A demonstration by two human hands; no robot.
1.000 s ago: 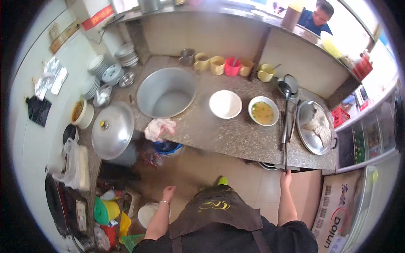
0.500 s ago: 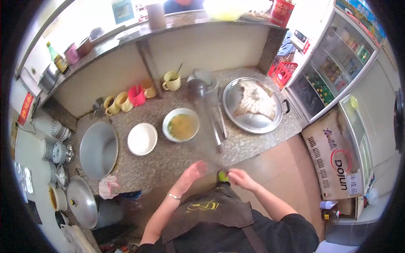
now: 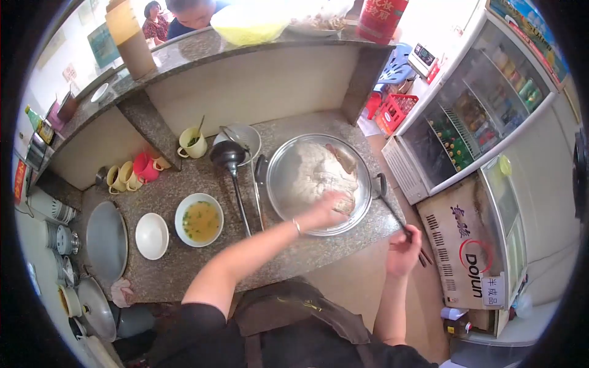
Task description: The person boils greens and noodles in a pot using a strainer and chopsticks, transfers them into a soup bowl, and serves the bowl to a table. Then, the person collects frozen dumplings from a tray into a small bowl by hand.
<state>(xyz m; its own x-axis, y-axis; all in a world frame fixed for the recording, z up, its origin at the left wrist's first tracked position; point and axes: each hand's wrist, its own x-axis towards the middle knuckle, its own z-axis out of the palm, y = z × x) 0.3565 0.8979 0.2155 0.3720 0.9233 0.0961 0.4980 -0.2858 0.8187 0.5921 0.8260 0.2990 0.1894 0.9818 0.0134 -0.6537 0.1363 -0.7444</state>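
Note:
My left hand (image 3: 326, 210) reaches across to the round metal tray (image 3: 283, 211), over the right part of a crumpled whitish cloth (image 3: 313, 172). Its fingers are smeared by motion, so I cannot tell whether they grip the cloth. A brown patch shows at the cloth's upper right edge. Out past the counter edge, my right hand (image 3: 403, 250) is closed around a long, thin, dark utensil (image 3: 396, 212), whose kind I cannot make out. The utensil's upper end lies near the tray's right handle (image 3: 380, 184).
Left of the tray are a black ladle (image 3: 236, 178), a bowl of yellowish soup with green bits (image 3: 201, 219) and a white bowl (image 3: 151, 236). Several mugs (image 3: 146, 167) line the back. A raised ledge (image 3: 184, 58) runs behind; a glass-door fridge (image 3: 472, 104) stands right.
My view has swung right. My left hand has moved from in front of my apron to the cloth on the tray. My right hand has moved right, still holding the utensil.

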